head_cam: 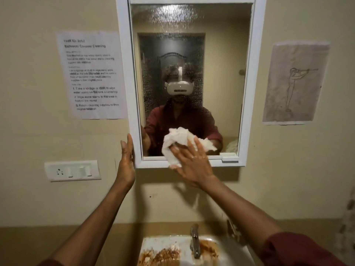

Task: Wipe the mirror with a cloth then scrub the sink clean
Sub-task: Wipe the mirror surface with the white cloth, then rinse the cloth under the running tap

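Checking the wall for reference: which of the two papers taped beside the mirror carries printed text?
The sheet left of the mirror, the printed sheet above the switch plate. The paper on the right shows only a line drawing of a figure.

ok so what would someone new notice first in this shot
Probably the white cloth that the right hand presses flat against the lower part of the droplet-speckled mirror, while the left hand steadies its frame. Next, the brown grime smeared over the sink at bottom centre, around the tap.
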Demonstrator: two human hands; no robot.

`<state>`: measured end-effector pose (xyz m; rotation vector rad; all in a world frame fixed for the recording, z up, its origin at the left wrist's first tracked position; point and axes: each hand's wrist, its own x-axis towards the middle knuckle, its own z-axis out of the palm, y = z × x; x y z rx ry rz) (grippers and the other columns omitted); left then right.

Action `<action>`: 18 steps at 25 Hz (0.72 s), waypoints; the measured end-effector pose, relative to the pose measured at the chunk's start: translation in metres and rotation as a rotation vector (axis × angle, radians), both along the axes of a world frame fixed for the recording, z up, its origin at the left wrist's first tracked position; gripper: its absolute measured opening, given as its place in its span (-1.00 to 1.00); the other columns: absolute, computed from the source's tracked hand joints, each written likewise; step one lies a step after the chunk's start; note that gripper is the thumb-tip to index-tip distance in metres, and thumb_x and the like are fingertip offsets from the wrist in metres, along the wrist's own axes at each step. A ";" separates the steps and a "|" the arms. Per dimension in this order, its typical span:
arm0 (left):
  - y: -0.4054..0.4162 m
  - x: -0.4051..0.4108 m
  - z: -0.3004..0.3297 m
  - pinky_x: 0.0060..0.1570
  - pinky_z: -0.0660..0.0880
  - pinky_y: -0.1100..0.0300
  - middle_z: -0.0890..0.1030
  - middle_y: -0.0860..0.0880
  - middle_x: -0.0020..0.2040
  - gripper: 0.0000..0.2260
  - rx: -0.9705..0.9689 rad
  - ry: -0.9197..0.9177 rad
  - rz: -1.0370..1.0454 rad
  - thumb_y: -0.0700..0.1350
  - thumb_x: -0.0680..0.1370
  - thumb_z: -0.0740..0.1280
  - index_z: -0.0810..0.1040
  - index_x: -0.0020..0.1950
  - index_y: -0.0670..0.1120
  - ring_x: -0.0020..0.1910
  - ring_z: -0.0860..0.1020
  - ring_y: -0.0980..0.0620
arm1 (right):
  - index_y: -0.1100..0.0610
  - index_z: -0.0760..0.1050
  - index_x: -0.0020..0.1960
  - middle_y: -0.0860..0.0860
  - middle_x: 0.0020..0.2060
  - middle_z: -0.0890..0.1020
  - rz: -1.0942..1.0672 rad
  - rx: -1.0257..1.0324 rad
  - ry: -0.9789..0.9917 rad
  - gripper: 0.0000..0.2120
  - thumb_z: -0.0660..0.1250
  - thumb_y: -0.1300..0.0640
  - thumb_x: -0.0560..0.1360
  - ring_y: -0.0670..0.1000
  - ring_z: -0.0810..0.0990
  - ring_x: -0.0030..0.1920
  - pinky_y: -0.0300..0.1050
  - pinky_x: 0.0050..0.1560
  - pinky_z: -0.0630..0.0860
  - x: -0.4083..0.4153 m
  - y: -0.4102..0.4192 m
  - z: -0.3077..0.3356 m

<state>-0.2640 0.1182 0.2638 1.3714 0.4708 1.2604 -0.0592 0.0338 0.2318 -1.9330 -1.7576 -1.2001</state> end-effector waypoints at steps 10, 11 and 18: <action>-0.020 0.042 -0.087 0.50 0.07 0.26 0.20 0.08 0.58 -0.40 -0.078 -0.004 0.382 0.27 0.59 0.01 0.17 0.58 0.03 0.52 0.18 0.21 | 0.20 0.26 0.52 0.20 0.49 0.33 0.037 0.323 0.278 -0.47 0.17 0.29 0.55 0.14 0.20 0.53 0.14 0.55 0.07 0.110 -0.091 0.002; -0.029 0.049 -0.099 0.45 0.15 0.28 0.27 0.04 0.56 -0.45 -0.105 0.024 0.441 0.20 0.63 0.04 0.21 0.57 0.00 0.49 0.25 0.17 | 0.20 0.29 0.51 0.18 0.48 0.35 0.059 0.373 0.313 -0.48 0.17 0.33 0.54 0.10 0.21 0.53 0.11 0.55 0.12 0.110 -0.092 -0.007; -0.065 0.089 -0.210 -0.06 0.52 0.12 0.63 0.02 -0.05 -0.78 0.072 0.517 0.419 -0.09 0.56 0.25 0.53 0.18 -0.05 -0.07 0.59 0.01 | 0.07 0.56 0.09 -0.33 -0.06 0.62 0.047 0.919 1.479 -0.86 0.32 0.07 0.56 -0.29 0.60 -0.02 -0.34 0.01 0.53 0.116 -0.137 -0.126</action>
